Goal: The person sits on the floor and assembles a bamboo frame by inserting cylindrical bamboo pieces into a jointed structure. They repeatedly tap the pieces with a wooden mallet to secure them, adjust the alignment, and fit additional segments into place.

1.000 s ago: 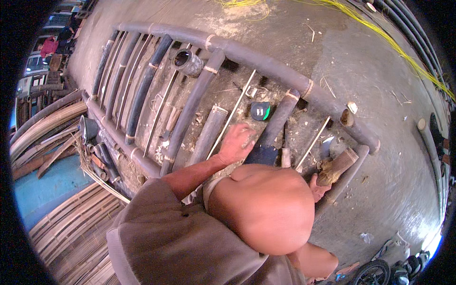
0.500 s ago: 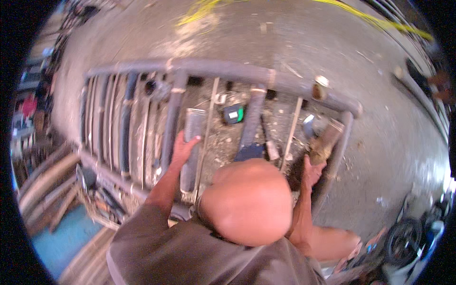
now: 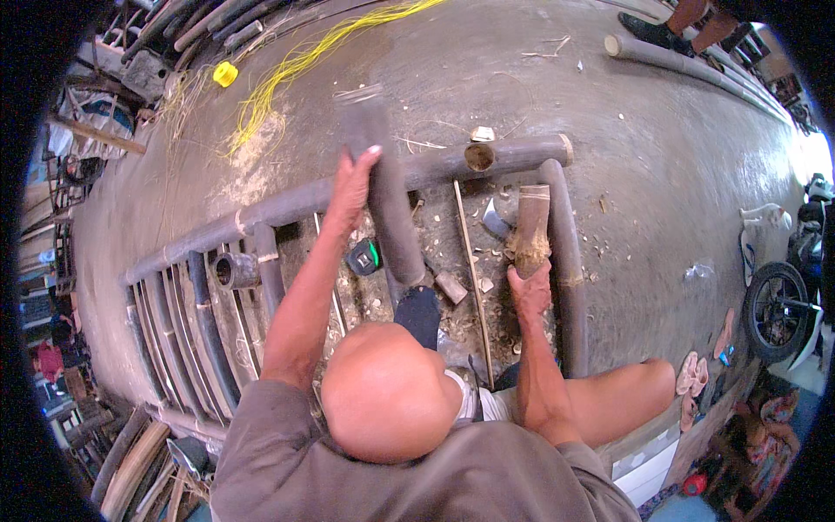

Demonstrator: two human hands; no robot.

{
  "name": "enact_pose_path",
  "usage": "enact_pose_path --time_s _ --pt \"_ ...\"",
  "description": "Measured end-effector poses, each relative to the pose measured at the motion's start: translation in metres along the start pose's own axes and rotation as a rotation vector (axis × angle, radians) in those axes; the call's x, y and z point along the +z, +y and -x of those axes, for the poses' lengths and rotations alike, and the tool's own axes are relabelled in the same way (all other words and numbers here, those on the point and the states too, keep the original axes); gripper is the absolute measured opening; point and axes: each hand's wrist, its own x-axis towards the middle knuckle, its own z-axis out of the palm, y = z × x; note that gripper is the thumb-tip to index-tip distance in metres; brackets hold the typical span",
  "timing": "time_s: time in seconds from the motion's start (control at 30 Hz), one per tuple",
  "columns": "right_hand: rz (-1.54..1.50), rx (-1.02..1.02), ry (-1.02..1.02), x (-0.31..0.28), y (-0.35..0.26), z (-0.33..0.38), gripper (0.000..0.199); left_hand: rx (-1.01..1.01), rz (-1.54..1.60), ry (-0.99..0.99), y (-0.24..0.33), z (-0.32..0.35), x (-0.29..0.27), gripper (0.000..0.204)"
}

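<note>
My left hand (image 3: 352,187) grips a dark bamboo length (image 3: 396,213), its fingers behind and thumb across the front. The piece is slightly blurred, and its far end lies over the long pole of a bamboo frame (image 3: 300,198). My right hand (image 3: 531,294) is closed round the lower end of a shorter brown bamboo piece (image 3: 531,217), pale and frayed near the grip. Between the two pieces lies a curved metal blade (image 3: 497,219), with a short wooden block (image 3: 450,287) nearer me. A black and green tape measure (image 3: 364,257) rests left of the dark length.
A cut bamboo ring (image 3: 237,271) sits on the frame's left part, among several rungs. Yellow cord (image 3: 300,74) and a yellow spool (image 3: 225,74) lie on the far floor. At right are a long pole (image 3: 696,71), a wheel (image 3: 777,311) and sandals (image 3: 692,374).
My left hand has lifted the dark bamboo length forward and to the right, across the frame's long pole. My right hand keeps its hold on the shorter piece. The view has turned.
</note>
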Motion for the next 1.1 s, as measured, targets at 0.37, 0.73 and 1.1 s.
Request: enact_pose_path --time_s 0.37,0.73,1.1 --pt "-0.058 -0.029 0.01 -0.008 -0.005 0.004 0.095 0.398 0.024 0.14 0.033 -0.014 0.111 0.073" --pt "-0.08 -0.023 0.039 -0.005 -0.004 0.004 0.089 0.645 0.038 0.006 0.081 -0.019 0.161 0.082" --pt "-0.099 -0.044 0.002 -0.003 0.001 0.0 0.098 0.727 -0.035 0.005 0.056 -0.024 0.188 0.088"
